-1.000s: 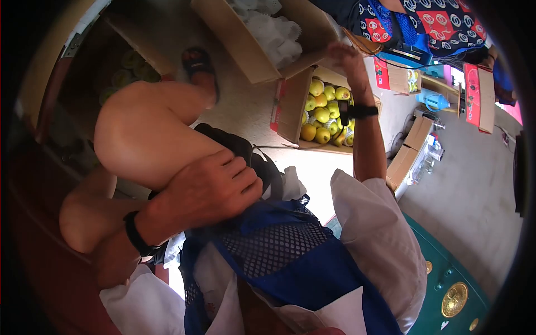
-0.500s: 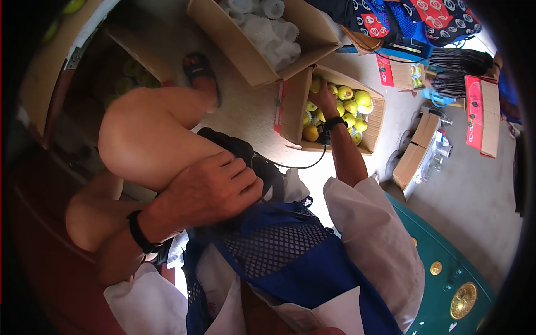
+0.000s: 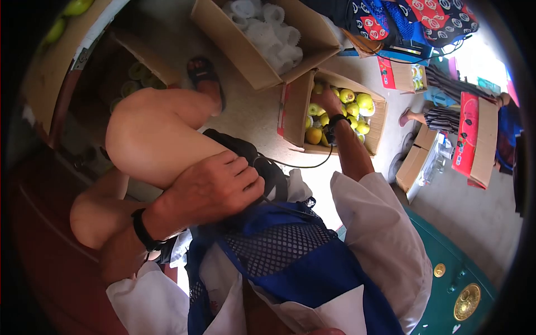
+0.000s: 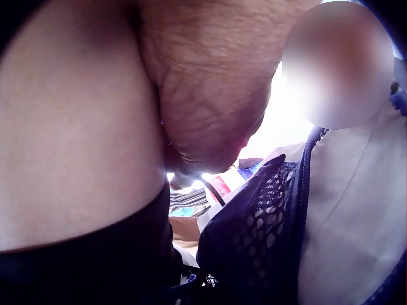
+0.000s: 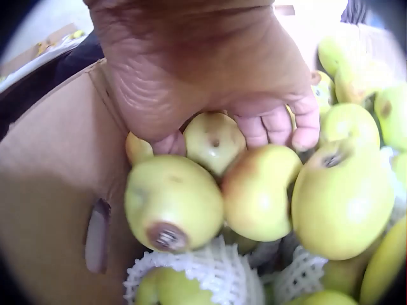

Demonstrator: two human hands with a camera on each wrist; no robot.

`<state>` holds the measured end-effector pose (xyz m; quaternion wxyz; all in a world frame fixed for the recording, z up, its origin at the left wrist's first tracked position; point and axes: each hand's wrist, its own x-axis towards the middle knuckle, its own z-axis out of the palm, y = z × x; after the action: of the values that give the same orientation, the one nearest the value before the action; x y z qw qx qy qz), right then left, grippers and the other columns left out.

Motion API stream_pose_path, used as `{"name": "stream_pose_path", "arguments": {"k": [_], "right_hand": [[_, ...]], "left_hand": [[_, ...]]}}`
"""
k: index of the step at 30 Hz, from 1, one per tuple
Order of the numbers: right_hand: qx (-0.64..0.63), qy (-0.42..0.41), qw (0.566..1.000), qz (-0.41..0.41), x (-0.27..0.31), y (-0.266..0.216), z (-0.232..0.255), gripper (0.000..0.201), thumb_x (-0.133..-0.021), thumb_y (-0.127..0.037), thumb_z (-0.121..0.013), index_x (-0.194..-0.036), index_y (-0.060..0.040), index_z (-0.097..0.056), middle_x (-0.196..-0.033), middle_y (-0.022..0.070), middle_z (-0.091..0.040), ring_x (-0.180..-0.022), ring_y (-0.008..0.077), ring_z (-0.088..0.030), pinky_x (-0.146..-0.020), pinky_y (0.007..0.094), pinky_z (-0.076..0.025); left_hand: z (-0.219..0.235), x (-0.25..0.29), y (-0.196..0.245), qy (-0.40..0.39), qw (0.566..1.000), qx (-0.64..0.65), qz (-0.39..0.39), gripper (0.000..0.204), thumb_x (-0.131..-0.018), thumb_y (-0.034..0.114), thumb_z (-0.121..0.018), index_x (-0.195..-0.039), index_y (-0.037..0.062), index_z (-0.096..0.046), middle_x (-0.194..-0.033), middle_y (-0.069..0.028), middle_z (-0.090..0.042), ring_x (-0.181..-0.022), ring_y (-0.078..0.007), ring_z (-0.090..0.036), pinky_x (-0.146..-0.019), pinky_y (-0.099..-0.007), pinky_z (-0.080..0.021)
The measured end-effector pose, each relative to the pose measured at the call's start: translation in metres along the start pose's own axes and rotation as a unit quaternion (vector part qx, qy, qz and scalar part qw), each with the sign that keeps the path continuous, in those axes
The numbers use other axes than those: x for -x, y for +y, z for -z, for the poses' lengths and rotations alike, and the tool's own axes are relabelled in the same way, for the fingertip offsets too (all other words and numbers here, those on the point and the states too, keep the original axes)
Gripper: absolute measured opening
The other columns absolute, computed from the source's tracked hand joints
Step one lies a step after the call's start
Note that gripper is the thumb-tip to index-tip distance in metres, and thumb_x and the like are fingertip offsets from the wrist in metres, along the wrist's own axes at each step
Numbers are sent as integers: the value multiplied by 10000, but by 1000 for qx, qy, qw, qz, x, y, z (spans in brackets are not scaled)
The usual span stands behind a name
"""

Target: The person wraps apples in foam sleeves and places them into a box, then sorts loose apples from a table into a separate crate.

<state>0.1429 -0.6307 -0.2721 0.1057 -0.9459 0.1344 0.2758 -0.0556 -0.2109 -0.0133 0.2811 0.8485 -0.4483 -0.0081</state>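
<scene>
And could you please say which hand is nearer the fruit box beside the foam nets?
Right: the right hand is inside the fruit box; the left hand rests on the thigh, outside it.

White sleeves (image 3: pixel 385 223), blue vest (image 3: pixel 335 285) with mesh panels (image 3: pixel 285 245), black wrist straps (image 3: pixel 142 230), black cable (image 3: pixel 301 166), dark sandal (image 3: pixel 202 71)

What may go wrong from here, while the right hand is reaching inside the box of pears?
Two things, perhaps. The right hand is among bare pears crowded against one another, so lifting one could bruise or shift its neighbours; a white foam net nearby protects only some fruit. Also, a black cable hangs in a loose loop beside the cardboard box and might catch on its edge when that hand lifts.
</scene>
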Motion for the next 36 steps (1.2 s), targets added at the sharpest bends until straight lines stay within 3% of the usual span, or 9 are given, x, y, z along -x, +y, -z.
{"name": "stream_pose_path", "arguments": {"k": [2, 14, 16, 18, 19, 21, 26, 30, 36], "right_hand": [[-146, -43, 988, 24, -50, 54, -41, 859, -842, -512, -728, -1537, -137, -391, -1320, 295, -641, -1257, 413, -615, -1034, 462, -488], [-104, 88, 988, 68, 22, 10, -15, 767, -824, -533, -725, -1402, -82, -499, -1199, 272, -700, -1150, 450, -658, -972, 489, -507], [-162, 158, 965, 133, 26, 20, -9, 746, -832, -446, -786, -1410, -75, -495, -1151, 216, -727, -1080, 352, -703, -906, 432, -539], [-326, 89, 936, 100, 53, 17, 15, 698, -866, -324, -818, -1428, -67, -494, -1090, 124, -727, -1000, 220, -693, -834, 343, -548], [-498, 35, 860, 101, 53, 26, 15, 667, -895, -241, -815, -1448, -66, -485, -1089, 55, -691, -956, 135, -645, -787, 280, -536], [-501, 80, 860, 51, 94, -6, 47, 688, -915, -273, -795, -1485, -87, -458, -1182, 55, -659, -971, 122, -636, -775, 274, -538], [-623, -65, 769, 129, 149, -128, 126, 395, -987, -279, -681, -1321, -123, -539, -954, 50, -626, -826, 131, -636, -689, 282, -543], [-641, -209, 725, 143, 117, -243, 154, 343, -995, -268, -677, -1277, -117, -551, -1010, 61, -631, -844, 155, -650, -693, 317, -572], [-567, -261, 688, 370, 67, -454, 199, 378, -952, -288, -729, -1232, -93, -567, -1007, 35, -626, -828, 151, -650, -678, 293, -559]], "left_hand": [[-2, 4, 1, 6, 1000, -3, 4, 262, -770, 140, -641, -1009, 36, -654, -836, -58, -579, -839, -219, -639, -834, -333, -542], [3, 1, -6, 1, 1000, -3, -5, 242, -771, 144, -644, -992, 48, -666, -822, -43, -583, -821, -201, -631, -800, -317, -532], [4, 0, -7, 2, 1000, -2, -2, 245, -767, 149, -648, -992, 53, -660, -824, -40, -583, -818, -203, -630, -789, -316, -526], [8, -2, -10, -1, 1000, 17, -11, 245, -768, 159, -648, -991, 59, -648, -825, -35, -581, -811, -201, -626, -770, -313, -517], [13, 0, -14, -1, 1000, 15, -12, 245, -768, 164, -647, -991, 62, -642, -825, -33, -580, -808, -200, -624, -760, -311, -513], [21, 1, -20, 18, 1000, 15, -19, 238, -778, 178, -639, -989, 68, -633, -825, -21, -576, -803, -182, -619, -738, -303, -497], [37, -5, -23, 82, 996, -28, -33, 215, -804, 187, -624, -987, 75, -627, -800, 8, -566, -773, -141, -613, -691, -280, -465], [41, -6, -25, 119, 991, -53, -30, 144, -823, 161, -626, -932, 68, -612, -758, -3, -577, -730, -153, -633, -678, -285, -471], [57, 1, -34, 166, 984, -71, -3, 177, -786, 151, -636, -932, 55, -609, -730, -11, -558, -711, -155, -624, -675, -293, -486]]}}
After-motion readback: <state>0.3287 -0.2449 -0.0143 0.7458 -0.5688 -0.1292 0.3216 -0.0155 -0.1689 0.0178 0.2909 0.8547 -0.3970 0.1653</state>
